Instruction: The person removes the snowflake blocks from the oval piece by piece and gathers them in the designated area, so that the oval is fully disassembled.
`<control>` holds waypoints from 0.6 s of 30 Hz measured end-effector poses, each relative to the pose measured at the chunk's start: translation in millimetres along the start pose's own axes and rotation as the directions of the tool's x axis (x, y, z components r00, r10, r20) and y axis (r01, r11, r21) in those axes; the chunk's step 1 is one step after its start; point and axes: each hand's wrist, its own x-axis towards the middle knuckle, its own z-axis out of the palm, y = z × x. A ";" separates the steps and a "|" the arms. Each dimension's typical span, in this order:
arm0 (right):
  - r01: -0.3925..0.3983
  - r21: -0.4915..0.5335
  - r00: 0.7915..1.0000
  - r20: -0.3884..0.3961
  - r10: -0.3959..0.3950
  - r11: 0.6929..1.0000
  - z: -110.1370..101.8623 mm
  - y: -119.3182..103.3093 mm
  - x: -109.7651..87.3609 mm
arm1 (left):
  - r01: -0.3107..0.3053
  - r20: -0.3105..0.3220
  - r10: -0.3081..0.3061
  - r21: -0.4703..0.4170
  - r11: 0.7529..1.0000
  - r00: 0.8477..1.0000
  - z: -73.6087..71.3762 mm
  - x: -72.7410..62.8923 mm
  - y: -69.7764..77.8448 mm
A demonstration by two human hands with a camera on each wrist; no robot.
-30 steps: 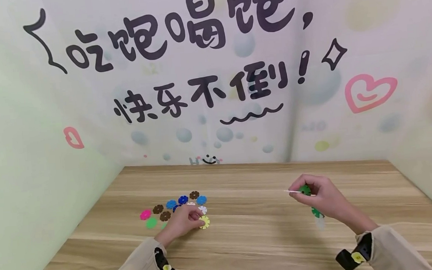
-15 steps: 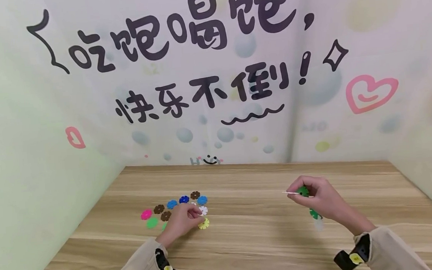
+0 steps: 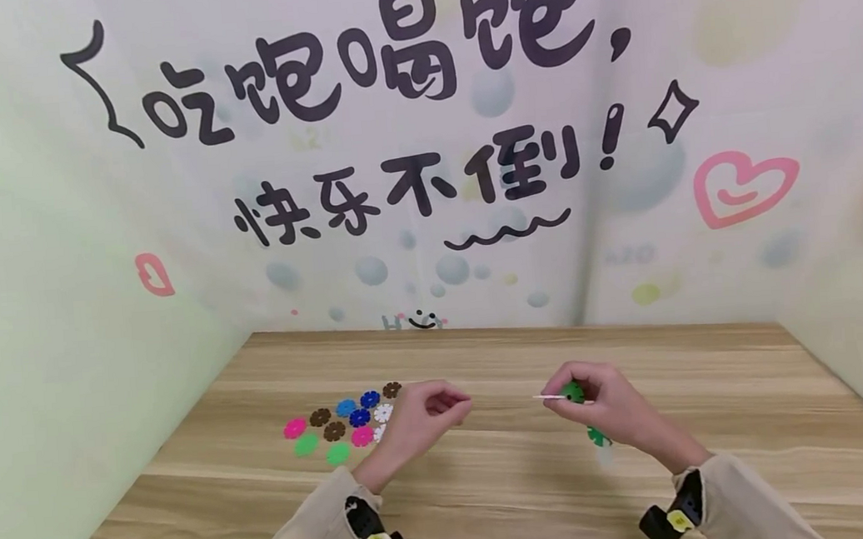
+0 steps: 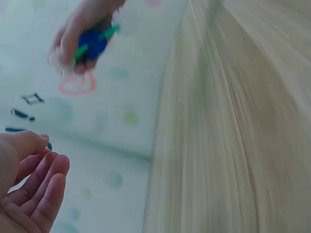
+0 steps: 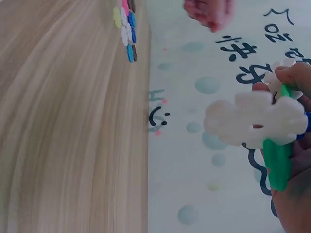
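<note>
My right hand (image 3: 608, 399) grips a cluster of notched interlocking plastic discs joined edge to edge. It holds green discs (image 3: 598, 436), a white disc (image 5: 257, 119) and, in the left wrist view, a dark blue disc (image 4: 93, 44) between green ones. Palm and fingers hide part of it. Left of it, my left hand (image 3: 422, 412) hovers over the table with fingers loosely curved and thumb tip near the index finger; nothing shows between them in the left wrist view. It partly covers the near right side of the loose discs.
Loose discs lie on the left of the wooden table (image 3: 493, 499): a pink disc (image 3: 295, 428), a brown disc (image 3: 333, 431), a light green disc (image 3: 338, 452), a dark blue disc (image 3: 359, 417) and others. In the right wrist view a yellow disc (image 5: 117, 17) lies among them. A printed curtain (image 3: 432, 278) rises behind.
My left hand has left the yellow disc and moved right, away from the loose discs. My right hand, with the joined discs, has shifted left, so the hands are closer together.
</note>
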 end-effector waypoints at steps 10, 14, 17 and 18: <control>0.032 0.043 0.998 0.052 -0.034 0.999 16.5 -7.5 13.2 | -0.092 0.035 0.097 -0.111 0.989 0.995 25.6 5.2 35.1; 0.046 0.060 0.997 0.056 -0.049 0.997 19.7 -7.4 14.1 | -0.134 0.015 0.136 -0.099 0.986 0.991 29.7 6.2 37.1; 0.043 0.073 0.997 0.064 -0.048 0.996 21.2 -6.8 13.6 | -0.160 0.002 0.161 -0.095 0.982 0.987 31.4 6.5 36.4; 0.041 0.077 0.997 0.068 -0.046 0.996 21.5 -6.6 13.3 | -0.167 0.000 0.168 -0.099 0.981 0.986 31.9 6.5 35.8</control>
